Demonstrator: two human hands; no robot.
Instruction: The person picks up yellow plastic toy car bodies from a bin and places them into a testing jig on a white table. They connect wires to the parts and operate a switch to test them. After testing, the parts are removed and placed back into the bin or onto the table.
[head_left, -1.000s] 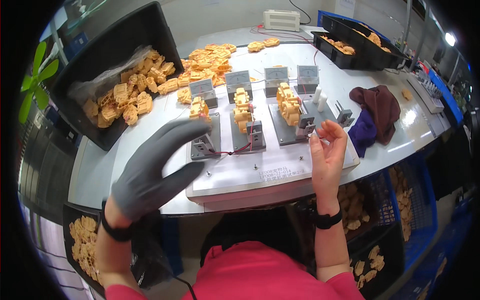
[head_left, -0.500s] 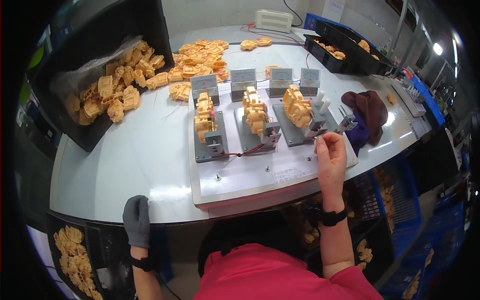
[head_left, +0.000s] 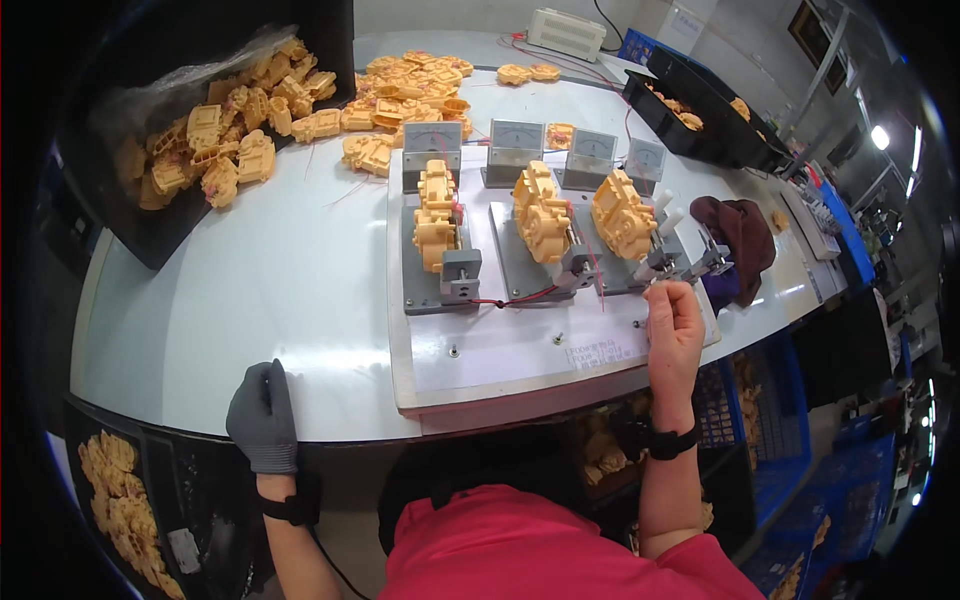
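My right hand (head_left: 675, 335) is bare, with thumb and fingers pinched at the front of the rightmost test fixture (head_left: 655, 262). Whatever lies between the fingertips is too small to make out. Three grey fixtures stand in a row on a white board (head_left: 500, 365). Each carries a yellow-orange plastic housing: a left one (head_left: 436, 220), a middle one (head_left: 543, 215) and a right one (head_left: 622, 215). Behind them are several grey panel meters (head_left: 517, 140). My left hand (head_left: 262, 415), in a grey glove, rests with curled fingers on the table's front edge, apart from the board.
A tilted black bin (head_left: 130, 225) of housings stands at the left, beside a housing pile (head_left: 415, 95). Black trays (head_left: 690, 130) sit at the back right, near a dark cloth (head_left: 740, 240). A power unit (head_left: 565, 35) is at the back. Bins of housings (head_left: 125, 505) stand below the edge.
The whole view has shifted a little. My left hand has slid slightly left and farther onto the table. My right hand keeps its pinch at the right fixture's front.
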